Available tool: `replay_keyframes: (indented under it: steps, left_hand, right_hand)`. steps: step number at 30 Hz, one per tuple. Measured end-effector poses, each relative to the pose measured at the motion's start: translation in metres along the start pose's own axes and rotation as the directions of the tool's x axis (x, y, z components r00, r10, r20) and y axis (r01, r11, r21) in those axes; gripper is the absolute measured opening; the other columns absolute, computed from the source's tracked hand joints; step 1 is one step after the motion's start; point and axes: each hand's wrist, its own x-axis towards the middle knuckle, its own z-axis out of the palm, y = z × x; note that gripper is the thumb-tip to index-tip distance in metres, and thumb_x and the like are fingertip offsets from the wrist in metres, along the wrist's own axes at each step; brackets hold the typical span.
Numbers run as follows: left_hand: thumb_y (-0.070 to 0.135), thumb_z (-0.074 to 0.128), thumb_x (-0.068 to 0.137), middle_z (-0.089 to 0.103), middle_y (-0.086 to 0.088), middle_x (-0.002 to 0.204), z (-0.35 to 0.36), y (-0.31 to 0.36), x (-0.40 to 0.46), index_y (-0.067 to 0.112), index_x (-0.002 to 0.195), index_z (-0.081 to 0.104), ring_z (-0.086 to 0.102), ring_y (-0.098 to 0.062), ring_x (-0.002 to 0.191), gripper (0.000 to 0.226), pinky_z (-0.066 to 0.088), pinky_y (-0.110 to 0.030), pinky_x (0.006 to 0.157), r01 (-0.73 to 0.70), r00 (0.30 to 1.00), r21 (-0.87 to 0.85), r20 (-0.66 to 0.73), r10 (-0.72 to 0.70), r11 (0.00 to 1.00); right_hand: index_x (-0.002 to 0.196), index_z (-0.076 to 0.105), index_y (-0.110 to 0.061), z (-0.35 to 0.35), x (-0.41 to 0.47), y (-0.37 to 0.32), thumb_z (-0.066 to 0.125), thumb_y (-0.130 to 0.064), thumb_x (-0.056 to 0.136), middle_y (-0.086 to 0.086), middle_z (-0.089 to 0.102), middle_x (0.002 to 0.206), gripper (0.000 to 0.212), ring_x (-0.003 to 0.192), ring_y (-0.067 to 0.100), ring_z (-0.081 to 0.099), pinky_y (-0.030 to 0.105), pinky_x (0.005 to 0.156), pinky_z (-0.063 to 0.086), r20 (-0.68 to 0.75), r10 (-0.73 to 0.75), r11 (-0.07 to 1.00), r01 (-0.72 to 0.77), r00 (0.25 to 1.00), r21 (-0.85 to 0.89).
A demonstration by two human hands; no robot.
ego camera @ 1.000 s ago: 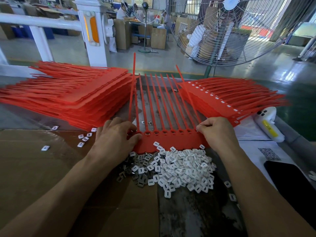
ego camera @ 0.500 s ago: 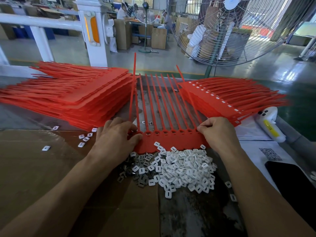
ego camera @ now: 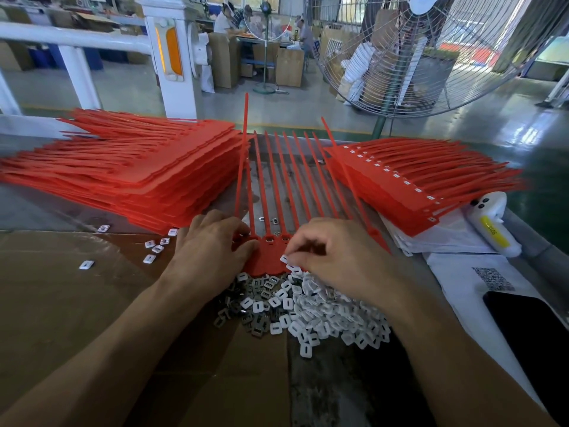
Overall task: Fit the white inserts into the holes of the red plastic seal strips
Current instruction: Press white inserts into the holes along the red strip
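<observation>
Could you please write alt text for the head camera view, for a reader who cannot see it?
A person's left hand presses down a red seal strip sheet while the right hand pinches a white insert above a pile of white inserts. Stacks of red strips flank the work.

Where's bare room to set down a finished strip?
Free: brown cardboard left of the left hand, bar a few stray inserts. Crowded: insert pile in front, red stacks left and right, phone and papers beside the right hand.

Two hands, two stacks of red strips, one insert heap, one fan.
</observation>
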Motion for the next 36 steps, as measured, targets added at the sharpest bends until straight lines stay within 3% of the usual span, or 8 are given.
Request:
replay_keyframes:
  steps: [9, 20, 26, 32, 36]
  left_hand:
    - [0.052, 0.060, 0.094, 0.053, 0.007, 0.130, 0.002, 0.000, 0.001, 0.034, 0.123, 0.065, 0.040, -0.018, 0.128, 0.034, 0.028, -0.042, 0.109, -0.004, 1.000, 0.008, -0.019, 0.004, 1.000]
    - [0.054, 0.059, 0.094, 0.053, 0.007, 0.131, 0.004, -0.001, 0.001, 0.034, 0.123, 0.065, 0.040, -0.018, 0.129, 0.036, 0.028, -0.043, 0.109, -0.012, 1.000, 0.020, -0.020, 0.013, 1.000]
    - [0.053, 0.058, 0.095, 0.052, 0.007, 0.132, 0.002, -0.001, 0.001, 0.035, 0.124, 0.064, 0.039, -0.018, 0.129, 0.035, 0.028, -0.043, 0.109, -0.006, 1.000, 0.020, -0.009, 0.007, 1.000]
    - [0.053, 0.058, 0.095, 0.052, 0.008, 0.132, 0.000, 0.000, 0.000, 0.035, 0.124, 0.064, 0.039, -0.017, 0.129, 0.035, 0.030, -0.043, 0.111, -0.004, 1.000, 0.005, 0.000, 0.004, 1.000]
    - [0.054, 0.059, 0.093, 0.052, 0.010, 0.131, 0.000, 0.000, 0.000, 0.037, 0.123, 0.064, 0.038, -0.015, 0.128, 0.035, 0.030, -0.043, 0.112, 0.000, 1.000, -0.016, 0.000, 0.000, 1.000]
  right_hand:
    - [0.101, 0.076, -0.035, 0.018, 0.006, -0.012, 0.075, -0.027, 0.093, -0.017, 0.062, 0.098, 0.011, 0.092, -0.001, 0.060, 0.026, 0.086, 0.051, 0.160, -0.124, 0.976, 0.150, 0.979, -0.159]
    - [0.105, 0.072, -0.034, 0.021, 0.008, -0.014, 0.070, -0.029, 0.096, -0.015, 0.058, 0.100, 0.011, 0.095, 0.002, 0.055, 0.028, 0.085, 0.048, 0.198, -0.149, 0.943, 0.199, 0.969, -0.265]
    - [0.091, 0.066, -0.035, 0.018, 0.005, -0.013, 0.073, -0.029, 0.093, -0.021, 0.059, 0.095, 0.009, 0.092, -0.005, 0.056, 0.014, 0.076, 0.042, 0.173, -0.131, 0.969, 0.163, 0.976, -0.185]
    - [0.087, 0.064, -0.035, 0.011, 0.001, -0.011, 0.072, -0.021, 0.094, -0.028, 0.065, 0.092, 0.017, 0.076, -0.008, 0.063, 0.007, 0.064, 0.046, 0.100, -0.085, 0.996, 0.082, 0.991, 0.037]
    - [0.089, 0.067, -0.034, 0.008, 0.002, -0.005, 0.074, -0.023, 0.093, -0.029, 0.067, 0.090, 0.014, 0.078, -0.007, 0.066, 0.008, 0.064, 0.048, -0.056, -0.029, 0.995, 0.034, 0.998, 0.091]
